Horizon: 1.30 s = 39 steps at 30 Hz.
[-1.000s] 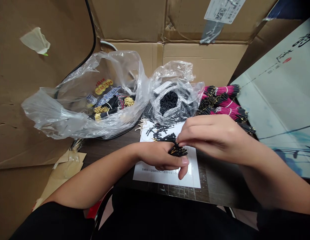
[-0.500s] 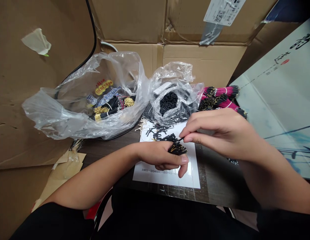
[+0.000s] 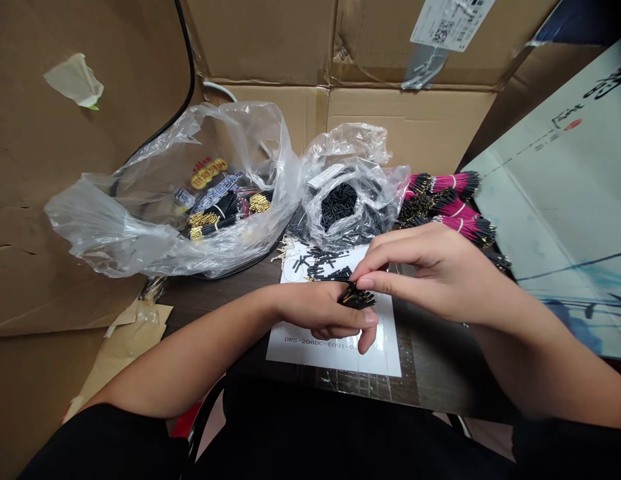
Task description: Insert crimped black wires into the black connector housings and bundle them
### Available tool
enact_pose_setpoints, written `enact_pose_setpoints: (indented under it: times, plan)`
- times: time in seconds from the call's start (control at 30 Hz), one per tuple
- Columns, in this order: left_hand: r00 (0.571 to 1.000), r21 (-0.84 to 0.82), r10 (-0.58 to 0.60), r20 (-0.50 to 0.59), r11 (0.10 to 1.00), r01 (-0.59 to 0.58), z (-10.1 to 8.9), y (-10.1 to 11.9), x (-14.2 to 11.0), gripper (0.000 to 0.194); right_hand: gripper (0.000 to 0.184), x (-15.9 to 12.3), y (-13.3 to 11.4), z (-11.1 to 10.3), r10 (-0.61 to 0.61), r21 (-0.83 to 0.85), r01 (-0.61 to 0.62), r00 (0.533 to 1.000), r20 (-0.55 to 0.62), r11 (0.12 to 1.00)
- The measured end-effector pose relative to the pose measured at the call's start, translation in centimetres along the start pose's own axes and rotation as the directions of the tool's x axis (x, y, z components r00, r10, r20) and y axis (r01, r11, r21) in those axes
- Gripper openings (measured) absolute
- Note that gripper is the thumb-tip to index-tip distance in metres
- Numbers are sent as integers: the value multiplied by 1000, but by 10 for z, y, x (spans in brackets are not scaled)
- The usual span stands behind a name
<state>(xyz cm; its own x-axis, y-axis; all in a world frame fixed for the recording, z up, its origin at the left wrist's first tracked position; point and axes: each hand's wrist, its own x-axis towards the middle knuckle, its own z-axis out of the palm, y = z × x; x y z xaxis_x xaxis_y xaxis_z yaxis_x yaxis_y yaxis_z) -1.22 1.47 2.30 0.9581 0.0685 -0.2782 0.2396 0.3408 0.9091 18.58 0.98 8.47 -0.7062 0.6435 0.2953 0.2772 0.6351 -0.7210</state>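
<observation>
We see the left hand (image 3: 317, 312) curled shut around a bundle of thin black gold-tipped wires (image 3: 357, 298), above a white printed paper sheet (image 3: 303, 327). The right hand (image 3: 430, 273) pinches at the bundle, its hold unclear. A slackened grip could drop wires; a knock could scatter the loose short black tubes (image 3: 320, 267).

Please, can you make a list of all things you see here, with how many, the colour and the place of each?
box: 1, brown cardboard, behind and left of the table
table: 1, dark brown, under the paper
left bag: 1, clear, back left
gold-tipped wires: several, black, in left bag
right bag: 1, clear, back centre
black tubes: many, black, in right bag
pink wires: several bundles, pink and black, back right
printed board: 1, pale, far right
paper: 1, white, under the hands
loose tubes: many, black, on paper
wire bundle: 1, black and gold, in left hand
left hand: 1, above paper
right hand: 1, beside wire bundle
</observation>
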Motion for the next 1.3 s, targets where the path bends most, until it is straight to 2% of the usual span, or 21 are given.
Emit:
enact_pose_setpoints:
  times: [0.23,0.37,0.43,0.57,0.63,0.8,0.93,1.17,1.3]
  plan:
    - [1000,-24,-8,-1,1000,8,0,-1,0,39,7,2,1,0,69,46,-71,997,46,996]
    - [1000,-48,-25,-4,999,24,0,-1,0,39,9,2,2,2,1,3,-1,999,36,1000]
    - [999,-59,-36,-16,998,35,-1,-2,0,39,11,0,2,2,-39,-38,40,999,13,998]
    - [996,-84,-21,-89,996,14,-2,-3,1,39,10,-3,2,-2,-39,-161,23,994,-101,987]
    - [992,-110,-16,-127,994,2,-3,-3,1,39,9,-4,2,-4,-73,-234,43,990,-119,971]
    - [983,-124,-4,-183,992,-19,-1,-2,0,39,2,-6,4,-4,-139,-315,106,987,-85,943]
    - [962,-81,-8,-274,997,-15,1,-1,1,39,18,-6,4,-2,-179,-359,149,982,-52,921]
    - [931,-8,-17,-366,1000,15,1,2,3,39,21,-7,1,-4,-188,-363,194,981,52,911]
    - [925,2,-33,-378,999,36,2,4,3,38,26,-6,0,-1,-147,-364,150,988,37,919]
